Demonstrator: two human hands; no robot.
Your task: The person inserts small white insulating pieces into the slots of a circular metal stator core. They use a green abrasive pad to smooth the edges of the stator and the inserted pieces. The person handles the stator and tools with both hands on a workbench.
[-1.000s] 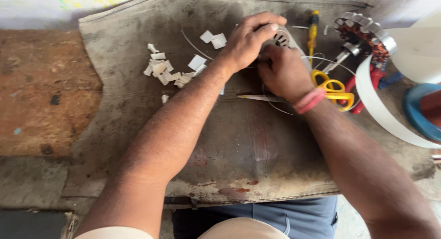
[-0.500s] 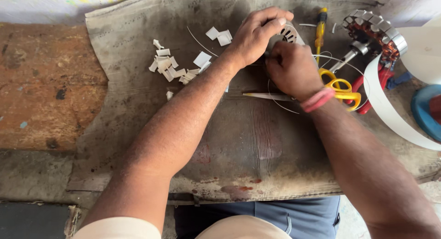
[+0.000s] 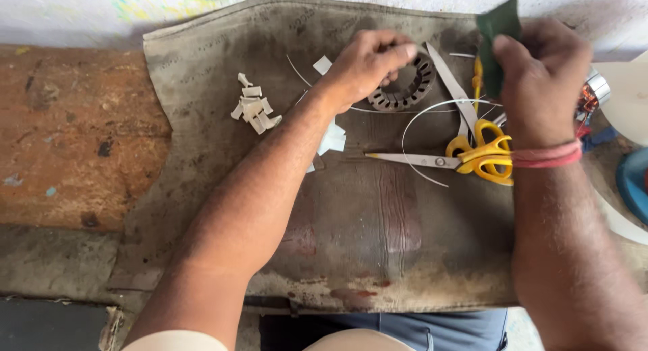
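The slotted metal stator ring (image 3: 407, 82) lies flat on the grey mat (image 3: 270, 189) near its far edge. The left hand (image 3: 368, 62) rests on the ring's left rim, its grip closed over that rim with fingers curled. The right hand (image 3: 540, 74) is raised just right of the ring, its grip pinching a dark green sheet (image 3: 496, 37) between thumb and fingers. Yellow-handled scissors (image 3: 472, 152) lie open on the mat below the right hand, beside a thin white strip (image 3: 418, 121) that curves around them. Small folded paper pieces (image 3: 253, 108) lie in a cluster left of the ring. The mat covers a worn worktop (image 3: 74, 148).
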